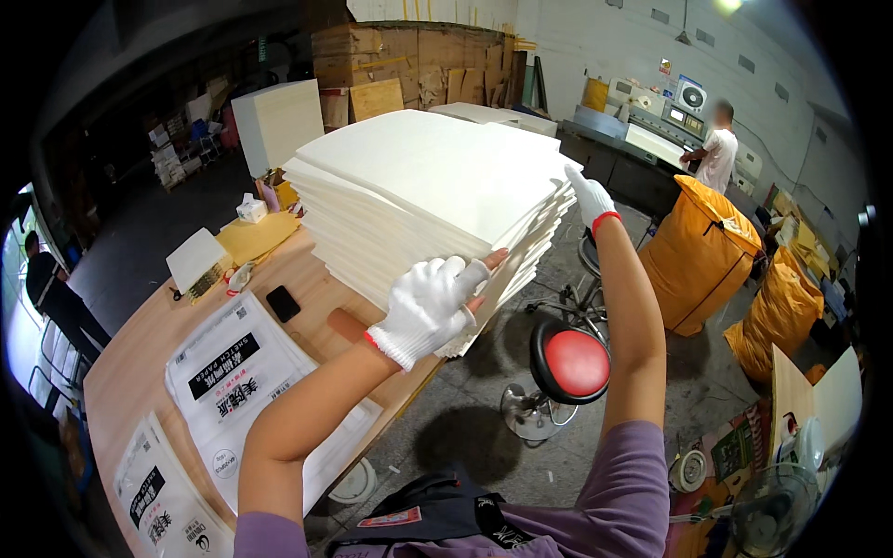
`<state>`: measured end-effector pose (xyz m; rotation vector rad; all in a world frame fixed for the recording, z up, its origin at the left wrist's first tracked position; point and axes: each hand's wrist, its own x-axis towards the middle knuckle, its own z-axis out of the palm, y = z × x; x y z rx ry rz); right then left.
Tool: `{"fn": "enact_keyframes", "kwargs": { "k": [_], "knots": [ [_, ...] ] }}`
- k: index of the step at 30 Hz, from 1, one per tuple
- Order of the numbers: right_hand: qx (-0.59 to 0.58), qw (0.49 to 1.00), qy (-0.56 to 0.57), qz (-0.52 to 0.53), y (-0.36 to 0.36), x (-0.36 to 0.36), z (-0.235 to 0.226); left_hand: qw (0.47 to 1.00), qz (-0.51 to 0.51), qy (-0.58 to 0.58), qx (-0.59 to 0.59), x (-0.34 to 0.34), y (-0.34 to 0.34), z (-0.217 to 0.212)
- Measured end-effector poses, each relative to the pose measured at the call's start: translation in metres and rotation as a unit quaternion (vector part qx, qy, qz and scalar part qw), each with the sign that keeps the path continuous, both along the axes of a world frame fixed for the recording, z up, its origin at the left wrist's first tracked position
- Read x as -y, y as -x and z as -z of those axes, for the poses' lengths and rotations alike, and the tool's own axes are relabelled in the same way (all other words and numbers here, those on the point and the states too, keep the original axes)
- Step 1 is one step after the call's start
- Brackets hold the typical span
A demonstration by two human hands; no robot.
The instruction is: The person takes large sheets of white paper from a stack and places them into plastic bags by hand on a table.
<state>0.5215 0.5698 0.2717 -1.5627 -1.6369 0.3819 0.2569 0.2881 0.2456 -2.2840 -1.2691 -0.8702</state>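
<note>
A tall stack of white paper sheets (428, 177) rests on the wooden table (149, 344), its near corner overhanging the table edge. My left hand (430, 305), in a white knit glove with cut fingertips, grips the near corner of the stack from the side. My right hand (590, 195), in a similar glove with a red cuff, presses against the stack's far right corner. Both forearms are bare and the sleeves are purple.
White printed paper bags (237, 372) lie flat on the table near a black phone (283, 303). A red round stool (569, 365) stands below the stack. Orange sacks (699, 256) sit at right. One person stands at a machine at the back, another at far left.
</note>
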Motion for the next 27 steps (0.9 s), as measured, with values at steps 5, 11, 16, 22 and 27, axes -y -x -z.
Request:
{"fn": "enact_keyframes", "kwargs": {
  "k": [5,11,16,22,27],
  "knots": [
    [0.047,0.998,0.004,-0.032,0.025,0.009,-0.043,1.0,-0.018,-0.014,-0.002,0.001,-0.002,0.002],
    [-0.522,0.782,0.149,-0.307,0.062,0.019,-0.05,0.993,0.047,0.045,0.101,0.005,0.0,0.005],
    [-0.008,0.927,-0.134,-0.351,0.063,0.069,-0.036,0.709,0.228,0.249,0.619,0.003,0.059,0.03],
    [-0.343,0.847,0.072,-0.399,0.024,0.214,-0.001,0.43,0.222,0.315,0.817,0.012,0.084,-0.054],
    [-0.484,0.683,0.25,-0.485,0.063,0.317,0.02,0.535,0.061,0.31,0.783,0.057,0.138,-0.03]
  ]
}}
